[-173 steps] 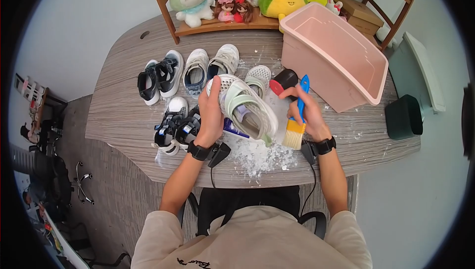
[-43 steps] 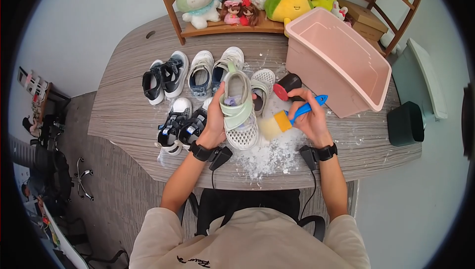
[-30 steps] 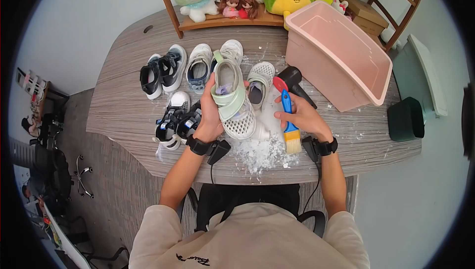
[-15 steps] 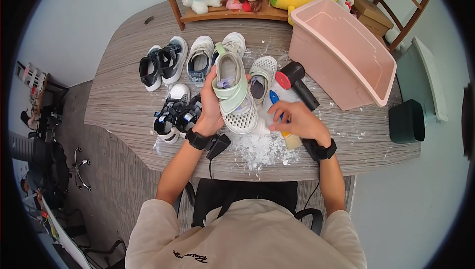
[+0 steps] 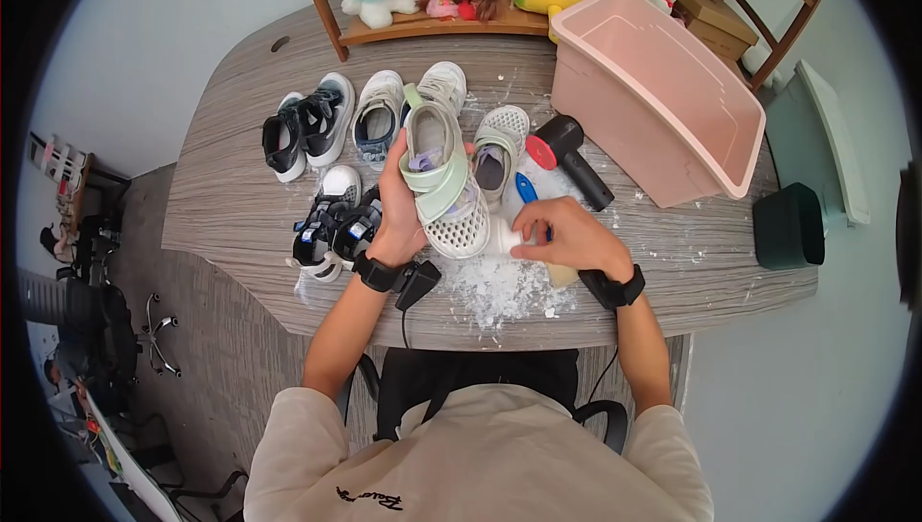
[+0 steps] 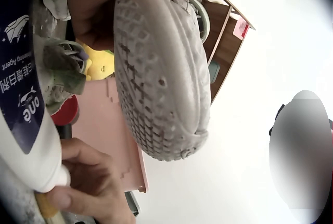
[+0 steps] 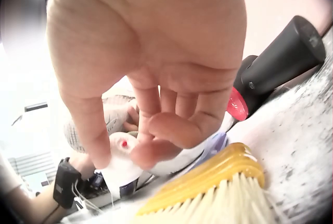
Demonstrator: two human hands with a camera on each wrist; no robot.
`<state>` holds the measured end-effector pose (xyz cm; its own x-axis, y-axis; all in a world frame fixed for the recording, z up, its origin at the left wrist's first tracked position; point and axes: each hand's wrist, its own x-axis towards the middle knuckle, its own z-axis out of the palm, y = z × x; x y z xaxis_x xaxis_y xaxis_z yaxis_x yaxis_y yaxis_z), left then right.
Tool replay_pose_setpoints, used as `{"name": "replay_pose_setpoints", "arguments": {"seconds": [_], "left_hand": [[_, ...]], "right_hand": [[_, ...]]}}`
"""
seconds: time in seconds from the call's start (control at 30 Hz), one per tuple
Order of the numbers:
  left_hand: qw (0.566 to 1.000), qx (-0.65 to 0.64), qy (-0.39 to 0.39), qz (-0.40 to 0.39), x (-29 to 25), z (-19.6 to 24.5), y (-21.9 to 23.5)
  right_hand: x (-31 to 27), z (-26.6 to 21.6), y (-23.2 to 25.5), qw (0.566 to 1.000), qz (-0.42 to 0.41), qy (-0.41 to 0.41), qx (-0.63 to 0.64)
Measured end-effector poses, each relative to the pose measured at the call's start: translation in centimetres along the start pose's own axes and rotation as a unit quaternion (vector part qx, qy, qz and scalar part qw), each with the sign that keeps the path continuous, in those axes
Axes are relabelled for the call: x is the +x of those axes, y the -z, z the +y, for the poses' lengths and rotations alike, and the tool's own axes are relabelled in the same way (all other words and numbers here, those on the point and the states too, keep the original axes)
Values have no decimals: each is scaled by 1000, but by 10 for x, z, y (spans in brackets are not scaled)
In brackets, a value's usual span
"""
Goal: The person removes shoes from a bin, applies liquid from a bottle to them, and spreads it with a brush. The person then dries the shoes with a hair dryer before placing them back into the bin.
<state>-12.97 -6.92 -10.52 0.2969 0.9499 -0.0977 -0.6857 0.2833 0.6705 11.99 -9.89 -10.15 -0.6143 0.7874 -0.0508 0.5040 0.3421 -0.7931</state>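
Holding a shoe (image 5: pixel 445 193) in left grip (image 5: pixel 398 210), bottle (image 6: pixel 32 125) in right grip (image 5: pixel 573 237).

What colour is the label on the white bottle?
The label is dark blue; the left wrist view shows it best.

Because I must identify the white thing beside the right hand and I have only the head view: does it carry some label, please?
Observer: Yes. In the left wrist view, the white bottle has a dark blue label, on which I read the word "Agent".
Operator: And is there any mark on its end?
Observer: The right wrist view shows a small red spot there.
Operator: In my picture the right hand hides the middle of the brush. What is there, please?
Observer: The right wrist view shows a yellow band, from which the pale bristles come out.
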Motion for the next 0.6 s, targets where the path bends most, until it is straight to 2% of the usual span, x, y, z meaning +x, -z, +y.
{"name": "replay_pose_setpoints", "arguments": {"seconds": [0.07, 0.13, 0.17, 0.2, 0.27, 0.4, 0.5, 0.53, 0.6], "left_hand": [[1000, -12, 2, 3, -1, 1, -1], [1000, -8, 0, 6, -2, 2, -2], [1000, -3, -1, 9, -2, 2, -3], [1000, -5, -5, 7, -2, 2, -5], [1000, -8, 3, 22, -3, 2, -8], [1000, -7, 0, 6, -4, 2, -6], [1000, -14, 0, -4, -3, 2, -6], [1000, -12, 1, 8, -3, 2, -7], [1000, -11, 1, 22, -4, 2, -6]], "right_hand": [[-1, -2, 5, 999, 21, -10, 34], [0, 1, 7, 987, 109, 31, 118], [0, 3, 9, 979, 117, 66, 153], [2, 6, 7, 980, 115, 67, 149], [4, 9, 3, 945, 161, 92, 269], [4, 8, 4, 919, 165, 73, 350], [6, 14, 0, 882, 220, 65, 412], [7, 17, -3, 882, 221, 66, 412], [8, 20, -6, 931, 241, 34, 273]]}}
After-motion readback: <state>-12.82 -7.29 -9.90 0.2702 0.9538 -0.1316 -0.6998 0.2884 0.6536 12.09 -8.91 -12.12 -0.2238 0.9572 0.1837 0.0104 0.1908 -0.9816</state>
